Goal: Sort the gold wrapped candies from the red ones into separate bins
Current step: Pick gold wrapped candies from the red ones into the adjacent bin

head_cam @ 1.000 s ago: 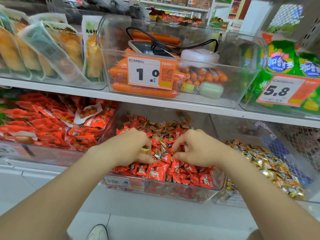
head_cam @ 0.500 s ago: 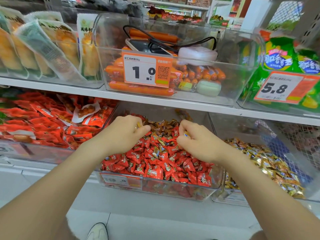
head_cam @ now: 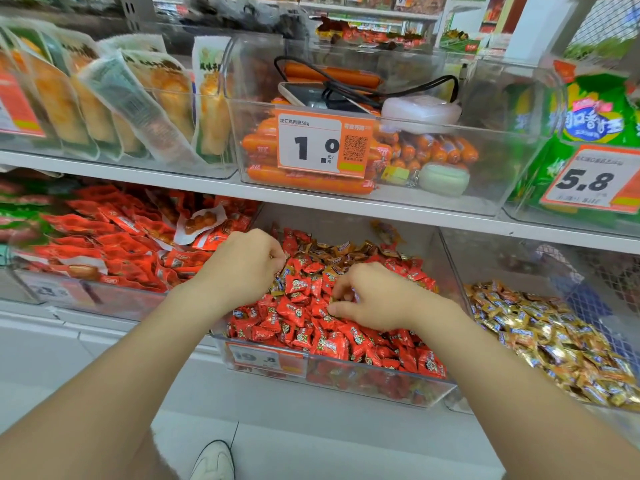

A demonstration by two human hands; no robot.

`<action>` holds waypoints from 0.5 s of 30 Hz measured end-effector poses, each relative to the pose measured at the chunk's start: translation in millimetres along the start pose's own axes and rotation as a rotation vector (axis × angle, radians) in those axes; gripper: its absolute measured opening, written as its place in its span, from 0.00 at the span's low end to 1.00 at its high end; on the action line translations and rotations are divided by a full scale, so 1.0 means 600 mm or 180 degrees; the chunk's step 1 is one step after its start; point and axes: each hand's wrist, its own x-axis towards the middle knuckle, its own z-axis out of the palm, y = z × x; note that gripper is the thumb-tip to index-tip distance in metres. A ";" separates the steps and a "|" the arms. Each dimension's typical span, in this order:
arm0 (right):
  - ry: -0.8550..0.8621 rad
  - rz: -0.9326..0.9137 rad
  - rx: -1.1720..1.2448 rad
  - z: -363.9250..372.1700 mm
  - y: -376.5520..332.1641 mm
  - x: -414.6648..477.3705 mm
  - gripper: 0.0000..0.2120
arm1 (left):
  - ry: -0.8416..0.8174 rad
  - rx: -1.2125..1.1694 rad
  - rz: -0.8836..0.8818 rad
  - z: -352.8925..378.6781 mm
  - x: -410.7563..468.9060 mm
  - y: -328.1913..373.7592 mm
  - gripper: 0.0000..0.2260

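Your left hand (head_cam: 249,268) sits at the 9 o'clock side of the clear plastic middle bin (head_cam: 381,388). It's knuckles up, fingers curled tight w/ the tips dug into the pile. Can't tell if anything is inside the fist.

Your right hand (head_cam: 377,299) is near the bin's centre, at 3 o'clock of the left one, and the two don't touch. Its fingers are curled too, w/ the thumb stretched toward 9 o'clock across the candies. A scrap of blue-white wrapper peeks btwn the fingers, but can't tell if it's actually gripped.

The red wrapped candies (head_cam: 301,317) fill the bin's centre & 6 o'clock half, under and around both hands. The gold wrapped candies (head_cam: 346,252) lie mixed in at the 12 o'clock end, beyond your fingertips.

Just beside it at 3 o'clock, the clear plastic right-hand bin (head_cam: 491,261) holds a heap of gold-foil candies (head_cam: 554,344). At 9 o'clock there's a bin of flat red snack packets (head_cam: 114,244).

On the shelf at 12 o'clock, orange sausages (head_cam: 304,178) lie in a clear tub behind an orange-and-white price tag (head_cam: 322,147) reading 1.0. A phone w/ black cable (head_cam: 311,93) rests on top of them.

At 6 o'clock a white shoe toe (head_cam: 214,462) shows on the floor.
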 end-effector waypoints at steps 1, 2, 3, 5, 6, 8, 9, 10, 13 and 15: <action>-0.0093 -0.0028 -0.0042 0.001 -0.001 0.001 0.13 | -0.0156 0.0149 -0.0010 0.003 0.001 -0.005 0.07; -0.0111 -0.0048 -0.0044 0.000 -0.001 0.001 0.11 | -0.0353 0.0338 0.0009 0.007 0.002 -0.009 0.08; -0.0078 -0.0066 -0.0011 0.000 -0.001 0.002 0.10 | -0.0586 0.0545 0.0044 0.011 0.001 -0.012 0.09; 0.0002 -0.0099 0.0057 0.003 0.002 0.005 0.08 | -0.1102 0.0843 0.0075 0.016 0.000 -0.014 0.15; -0.0002 -0.0102 0.0065 0.005 0.002 0.005 0.10 | -0.1291 0.0910 0.0070 0.015 -0.001 -0.012 0.17; -0.0030 -0.0067 0.0126 0.006 0.003 0.006 0.14 | -0.1423 0.0949 0.0119 0.009 -0.002 -0.009 0.18; 0.0002 -0.0044 0.0156 0.007 0.004 0.008 0.15 | -0.1406 0.0906 0.0132 0.007 0.000 -0.009 0.20; 0.0060 -0.0019 0.0179 0.008 0.006 0.009 0.14 | -0.1365 0.0820 0.0121 0.007 0.001 -0.010 0.21; 0.0243 0.0121 0.0303 0.002 0.010 0.009 0.10 | -0.1181 0.0569 0.0123 0.010 0.003 -0.006 0.16; 0.0358 0.0254 0.0336 -0.009 0.014 0.004 0.04 | -0.1061 0.0347 0.0201 0.017 0.008 -0.006 0.07</action>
